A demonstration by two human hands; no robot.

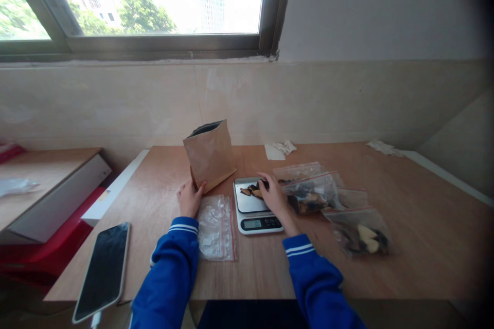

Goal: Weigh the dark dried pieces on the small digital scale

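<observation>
A brown paper bag [210, 151] stands upright with its dark-lined mouth open. My left hand [189, 199] grips its lower left corner, thumb against the front. On the steel plate of a white digital kitchen scale [240, 221] lie dark-edged, tan dried slices [247, 192]. My right hand [273, 196] is over the plate's right side, its fingers curled around some of these slices. The scale's display is lit, but its digits are too small to read. Flat clear zip bags [216, 231] lie between my left forearm and the scale.
Several zip bags of dark and pale dried pieces [312, 195] lie right of the scale, one [363, 234] nearer me. Crumpled tissue [285, 148] sits at the table's back edge. A phone [104, 262] with a cable plugged in lies at the front left. A window is above.
</observation>
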